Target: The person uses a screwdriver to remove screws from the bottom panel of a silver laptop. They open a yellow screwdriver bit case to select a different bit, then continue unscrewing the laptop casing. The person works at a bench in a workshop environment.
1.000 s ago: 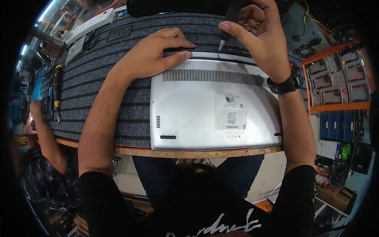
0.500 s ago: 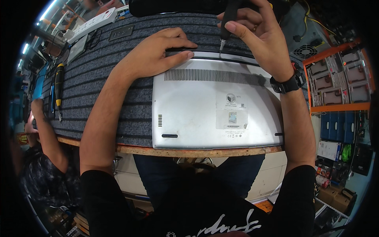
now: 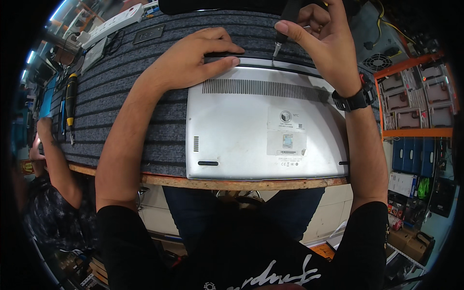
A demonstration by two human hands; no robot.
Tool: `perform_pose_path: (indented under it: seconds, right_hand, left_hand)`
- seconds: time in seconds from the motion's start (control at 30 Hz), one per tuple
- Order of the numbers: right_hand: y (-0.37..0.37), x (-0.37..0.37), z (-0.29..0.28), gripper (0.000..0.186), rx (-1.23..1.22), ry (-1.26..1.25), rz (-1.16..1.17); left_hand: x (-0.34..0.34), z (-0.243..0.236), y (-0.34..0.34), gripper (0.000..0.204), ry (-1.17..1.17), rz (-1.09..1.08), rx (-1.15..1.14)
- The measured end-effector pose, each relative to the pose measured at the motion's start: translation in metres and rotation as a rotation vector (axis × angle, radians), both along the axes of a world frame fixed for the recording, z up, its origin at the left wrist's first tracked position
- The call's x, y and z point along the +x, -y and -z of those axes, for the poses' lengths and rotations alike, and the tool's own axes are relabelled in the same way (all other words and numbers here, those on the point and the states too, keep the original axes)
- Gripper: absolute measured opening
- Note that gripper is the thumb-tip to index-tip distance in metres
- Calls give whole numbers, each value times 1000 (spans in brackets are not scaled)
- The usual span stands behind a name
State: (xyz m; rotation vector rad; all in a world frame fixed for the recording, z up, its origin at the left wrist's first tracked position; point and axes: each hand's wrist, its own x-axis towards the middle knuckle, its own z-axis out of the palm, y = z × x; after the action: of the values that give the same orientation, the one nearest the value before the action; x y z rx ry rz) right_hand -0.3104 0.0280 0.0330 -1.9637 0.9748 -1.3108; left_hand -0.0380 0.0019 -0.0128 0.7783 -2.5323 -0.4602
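Note:
A silver laptop [image 3: 232,135] lies underside up on the ridged grey mat [image 3: 135,63], with vent slots, stickers and rubber feet showing. My left hand [image 3: 198,63] rests on its far left edge, thumb along the top and the other fingers apart, slightly curled over that edge. My right hand [image 3: 328,48] is closed on a black-handled screwdriver [image 3: 278,47], held upright at the far edge of the laptop, its tip at the narrow strip along that edge. Its handle is partly behind my fingers.
A yellow-black tool [image 3: 71,104] and power strip [image 3: 108,26] lie left. A co-worker's arm [image 3: 60,169] is at lower left. An orange-framed parts organizer [image 3: 415,130], metal unit with fan [image 3: 374,60] and blue cases [image 3: 413,157] stand right. The bench's wooden edge [image 3: 241,183] runs below the laptop.
The view has shifted slightly, so bench and laptop appear a little higher. My right thumb and the screwdriver have shifted slightly; my left hand stays on the same edge.

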Motion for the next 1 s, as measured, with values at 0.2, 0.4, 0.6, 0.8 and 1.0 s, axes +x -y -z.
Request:
perform_pose_path:
  seconds: [0.2, 0.4, 0.6, 0.8, 1.0]
  right_hand:
    - [-1, -1, -1, 72, 41, -7, 10]
    - [0, -2, 0, 72, 55, 23, -12]
    - [-7, 3, -10, 70, 143, 34, -17]
    - [1, -6, -2, 71, 155, 57, -74]
    - [2, -3, -1, 72, 195, 119, -139]
  left_hand:
    - [2, 1, 0, 30, -1, 1, 9]
    - [0, -1, 0, 30, 6, -12, 27]
    - [0, 0, -2, 30, 10, -29, 36]
    - [0, 1, -1, 30, 5, -22, 21]
    - [1, 0, -1, 31, 6, -22, 37]
